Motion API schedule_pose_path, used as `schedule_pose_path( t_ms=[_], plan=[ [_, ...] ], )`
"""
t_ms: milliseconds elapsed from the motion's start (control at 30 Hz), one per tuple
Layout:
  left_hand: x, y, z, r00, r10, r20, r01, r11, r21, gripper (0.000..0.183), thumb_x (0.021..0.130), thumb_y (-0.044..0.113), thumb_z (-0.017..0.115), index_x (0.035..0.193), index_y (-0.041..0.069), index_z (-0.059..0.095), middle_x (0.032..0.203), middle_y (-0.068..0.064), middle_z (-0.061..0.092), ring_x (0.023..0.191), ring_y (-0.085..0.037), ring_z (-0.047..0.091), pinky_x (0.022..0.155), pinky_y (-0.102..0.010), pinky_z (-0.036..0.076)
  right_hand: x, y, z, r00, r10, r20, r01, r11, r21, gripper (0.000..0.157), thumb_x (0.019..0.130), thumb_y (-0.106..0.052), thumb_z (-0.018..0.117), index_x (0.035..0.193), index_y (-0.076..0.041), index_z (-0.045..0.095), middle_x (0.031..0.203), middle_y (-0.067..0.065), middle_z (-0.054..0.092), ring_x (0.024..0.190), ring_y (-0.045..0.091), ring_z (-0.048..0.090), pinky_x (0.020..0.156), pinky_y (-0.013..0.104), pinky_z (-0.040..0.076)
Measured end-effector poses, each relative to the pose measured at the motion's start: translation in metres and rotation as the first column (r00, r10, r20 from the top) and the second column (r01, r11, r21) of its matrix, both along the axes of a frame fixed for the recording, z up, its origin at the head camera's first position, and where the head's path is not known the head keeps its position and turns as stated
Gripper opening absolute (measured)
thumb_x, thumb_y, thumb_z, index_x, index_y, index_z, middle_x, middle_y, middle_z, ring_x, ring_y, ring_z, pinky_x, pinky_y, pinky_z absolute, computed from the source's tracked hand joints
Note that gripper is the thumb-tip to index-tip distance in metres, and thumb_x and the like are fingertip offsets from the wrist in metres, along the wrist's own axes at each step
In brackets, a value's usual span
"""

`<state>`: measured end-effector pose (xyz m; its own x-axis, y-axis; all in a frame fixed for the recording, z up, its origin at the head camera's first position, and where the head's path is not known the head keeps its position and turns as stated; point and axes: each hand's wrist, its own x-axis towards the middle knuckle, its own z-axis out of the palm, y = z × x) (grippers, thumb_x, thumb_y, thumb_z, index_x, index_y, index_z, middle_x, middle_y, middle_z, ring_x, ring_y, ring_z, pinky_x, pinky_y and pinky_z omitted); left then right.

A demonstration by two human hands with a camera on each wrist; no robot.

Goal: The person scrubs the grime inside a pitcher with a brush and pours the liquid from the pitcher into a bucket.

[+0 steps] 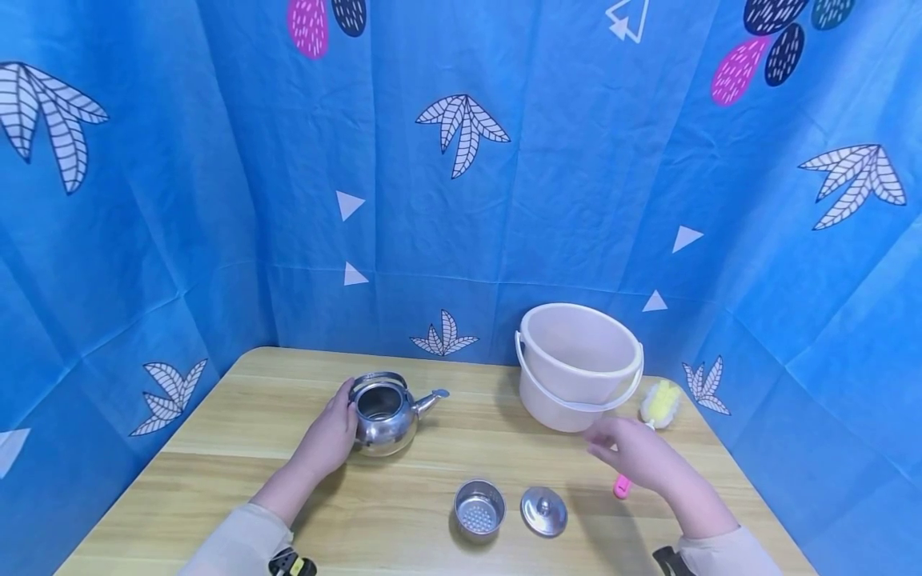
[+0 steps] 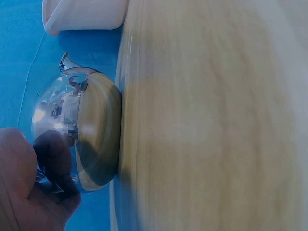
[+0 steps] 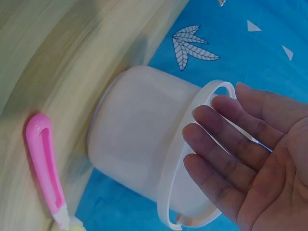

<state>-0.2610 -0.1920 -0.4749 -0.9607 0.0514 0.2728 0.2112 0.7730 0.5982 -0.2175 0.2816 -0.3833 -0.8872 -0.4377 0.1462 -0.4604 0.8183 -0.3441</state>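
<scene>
So we've got the kettle (image 1: 385,436) standing upright on the left half of the wooden table (image 1: 288,400), spout (image 1: 428,402) pointing right, towards the bucket. Our left hand (image 1: 327,436) is on its left side, fingers bent in and gripping it up near the handle (image 1: 378,377). From the left wrist view we can't really tell where each fingertip lands, since the shiny metal mirrors the hand. The top is uncovered, so we can see down into the dark inside.

Our right hand (image 1: 634,452) is over on the other side, just in front of the white bucket (image 1: 558,406). Its fingers are loosely extended, a bit bent, palm towards the right wrist camera. Whether the fingertips touch the bucket, we can't say. Below that hand lies the brush (image 1: 660,404): yellow and white head just right of the bucket, pink grip end nearer us.

Between our hands, closer to us, sit the metal strainer (image 1: 479,516) with holes in its bottom and, just right of it, the round lid (image 1: 543,516), knob up. Behind everything hangs a blue curtain (image 1: 446,232) with leaf prints.
</scene>
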Motion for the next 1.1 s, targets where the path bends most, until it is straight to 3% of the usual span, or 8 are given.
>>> schedule_pose_path(
  t_ms=[633,1100],
  plan=[
    [-0.001,0.000,0.001,1.000,0.003,0.009,-0.004,1.000,0.005,0.053,0.109,0.014,0.032,0.154,-0.009,0.018,0.151,-0.036,0.033,0.138,-0.050,0.037,0.114,-0.059,0.032,-0.010,0.015,-0.014,0.989,-0.121,0.086,0.123,0.992,-0.024,0.019,0.090,-0.013,0.072,0.108,-0.006,0.073,0.102,0.007,0.074,0.096,0.031,0.068,0.086,0.054,0.056],
    [-0.001,0.000,-0.001,1.000,0.003,0.000,-0.003,1.000,0.005,0.052,0.109,0.015,0.032,0.154,-0.010,0.019,0.151,-0.036,0.033,0.138,-0.049,0.037,0.114,-0.059,0.032,-0.021,0.028,-0.025,0.983,-0.145,0.111,0.147,0.989,-0.014,0.022,0.090,-0.013,0.072,0.107,0.000,0.072,0.107,0.019,0.072,0.102,0.044,0.065,0.089,0.062,0.052]
  ],
)
